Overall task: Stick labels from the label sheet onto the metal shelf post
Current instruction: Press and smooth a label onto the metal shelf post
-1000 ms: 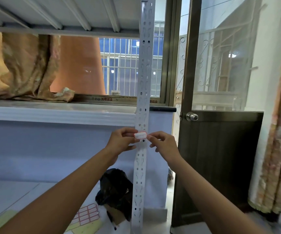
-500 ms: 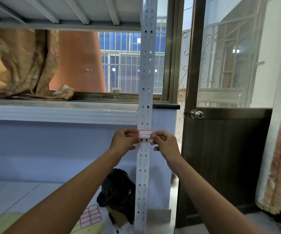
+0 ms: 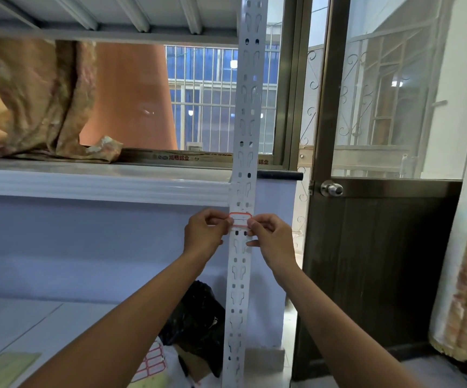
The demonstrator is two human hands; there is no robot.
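Observation:
A white perforated metal shelf post (image 3: 244, 135) runs upright through the middle of the view. A small white label with a red border (image 3: 240, 219) lies flat across the post at mid height. My left hand (image 3: 205, 233) pinches the label's left end and my right hand (image 3: 273, 238) pinches its right end, fingertips against the post. The label sheet (image 3: 151, 361), with several red-bordered labels on it, lies low on the shelf board behind my left forearm, partly hidden.
A black plastic bag (image 3: 196, 315) sits beside the post's lower part. A dark door with a round knob (image 3: 331, 189) stands to the right. Crumpled cloth (image 3: 30, 102) rests on the ledge at upper left, under the shelf's upper deck (image 3: 109, 12).
The label has gone from tilted and held just off the post to level and flat across it. Both hands stayed at its ends and the view has shifted slightly right.

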